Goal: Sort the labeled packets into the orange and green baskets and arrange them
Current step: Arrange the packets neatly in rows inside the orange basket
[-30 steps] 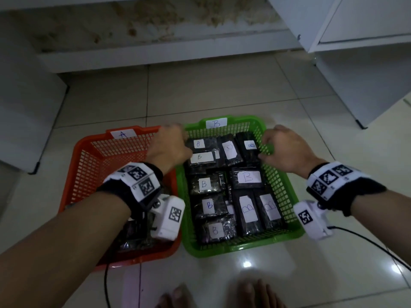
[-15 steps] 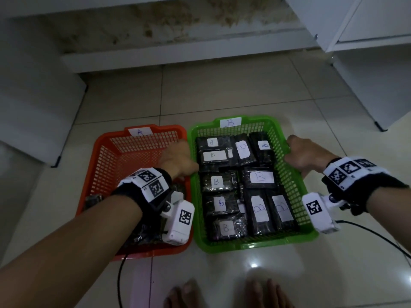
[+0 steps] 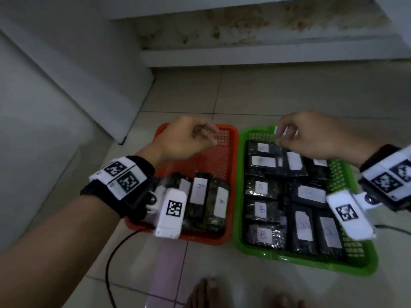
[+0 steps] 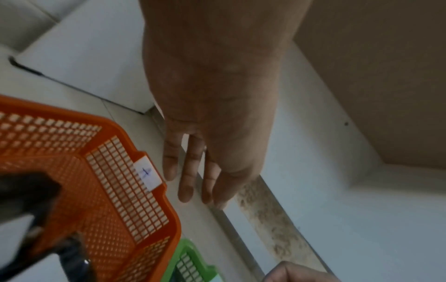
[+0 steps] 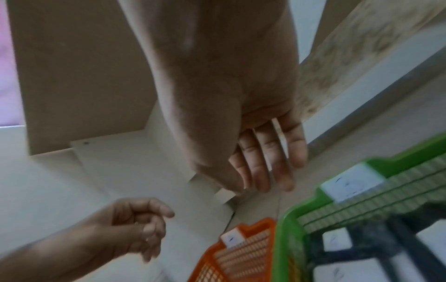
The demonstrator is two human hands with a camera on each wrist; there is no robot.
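The orange basket [image 3: 231, 134], tagged A, holds dark packets with white A labels [image 3: 198, 196] at its near end. Right beside it, the green basket [image 3: 240, 185], tagged B, is filled with several B packets [image 3: 261, 210]. My left hand [image 3: 206, 138] hovers over the orange basket's far end, fingers loosely bent, holding nothing. In the left wrist view the left hand [image 4: 193, 181] hangs past the A tag [image 4: 147, 173]. My right hand [image 3: 284, 136] floats empty above the green basket's far end. In the right wrist view its fingers [image 5: 267, 171] are relaxed.
A white cabinet [image 3: 66, 85] stands at the left and a stained wall base [image 3: 266, 54] at the back. A black cable [image 3: 111, 263] trails over the floor tiles. Bare feet [image 3: 206, 294] are at the bottom edge.
Both hands have let go of the green basket's sides and risen. The left hand has shifted over the orange basket. The head view has swung left.
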